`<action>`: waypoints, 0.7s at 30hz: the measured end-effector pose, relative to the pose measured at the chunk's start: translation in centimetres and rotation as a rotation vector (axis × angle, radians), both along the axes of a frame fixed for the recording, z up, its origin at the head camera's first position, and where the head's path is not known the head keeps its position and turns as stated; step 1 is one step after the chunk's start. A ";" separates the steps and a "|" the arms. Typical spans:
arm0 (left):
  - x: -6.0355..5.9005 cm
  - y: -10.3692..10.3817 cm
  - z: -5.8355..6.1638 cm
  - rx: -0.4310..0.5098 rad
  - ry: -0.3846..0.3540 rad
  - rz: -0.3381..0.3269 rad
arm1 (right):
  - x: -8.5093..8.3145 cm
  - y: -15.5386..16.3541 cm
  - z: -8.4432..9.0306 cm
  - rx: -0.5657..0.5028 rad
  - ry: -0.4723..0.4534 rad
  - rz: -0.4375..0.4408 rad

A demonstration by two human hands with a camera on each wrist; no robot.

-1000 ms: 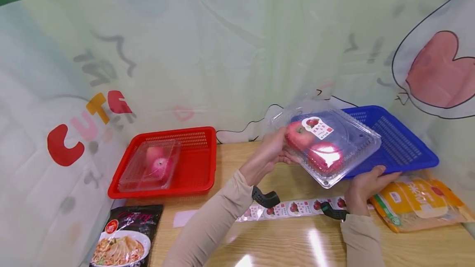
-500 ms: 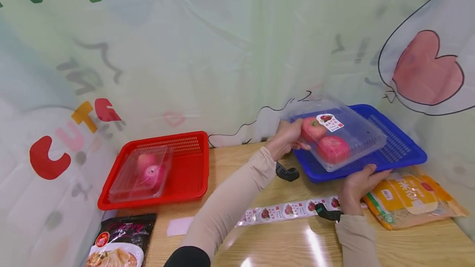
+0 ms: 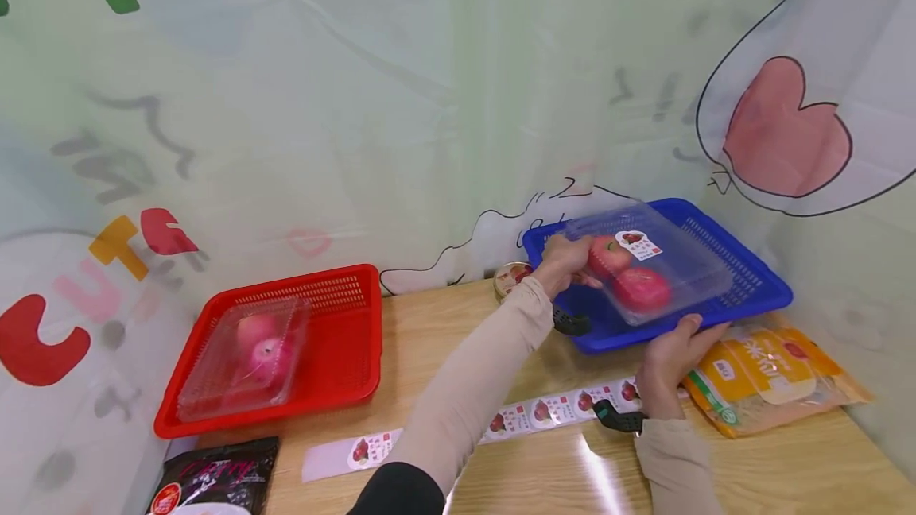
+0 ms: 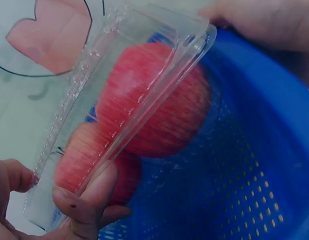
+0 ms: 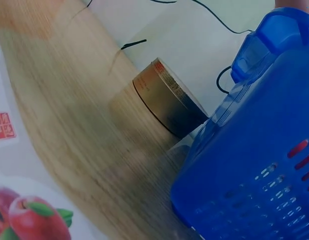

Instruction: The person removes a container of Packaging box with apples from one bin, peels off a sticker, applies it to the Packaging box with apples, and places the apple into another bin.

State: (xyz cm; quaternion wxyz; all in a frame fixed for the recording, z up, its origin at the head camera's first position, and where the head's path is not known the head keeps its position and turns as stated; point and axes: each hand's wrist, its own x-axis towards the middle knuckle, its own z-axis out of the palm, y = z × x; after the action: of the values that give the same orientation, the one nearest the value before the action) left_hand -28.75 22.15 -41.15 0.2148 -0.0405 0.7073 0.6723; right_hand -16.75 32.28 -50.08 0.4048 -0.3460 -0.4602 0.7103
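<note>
Wooden table (image 3: pixel 544 475), sticker strip (image 3: pixel 551 412) on it; cartoon-printed backdrop (image 3: pixel 358 102) behind.

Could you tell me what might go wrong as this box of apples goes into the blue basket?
The clear plastic clamshell box with two red apples is tilted over the blue perforated plastic basket; the left hand pinches only one edge, so it might slip. The right hand grips the near edge by the basket rim, where fingers could catch.
</note>
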 end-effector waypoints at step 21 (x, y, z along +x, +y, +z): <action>-0.6 4.2 -3.7 0.026 -0.109 -0.061 | 0.7 -0.5 -0.2 0.138 -0.009 -0.027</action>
State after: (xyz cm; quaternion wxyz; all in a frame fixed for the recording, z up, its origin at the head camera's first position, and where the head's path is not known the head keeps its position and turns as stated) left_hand -29.39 26.35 -44.88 0.2739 -0.0529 0.6867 0.6713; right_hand -16.06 31.78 -50.31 0.4352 -0.3266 -0.5053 0.6697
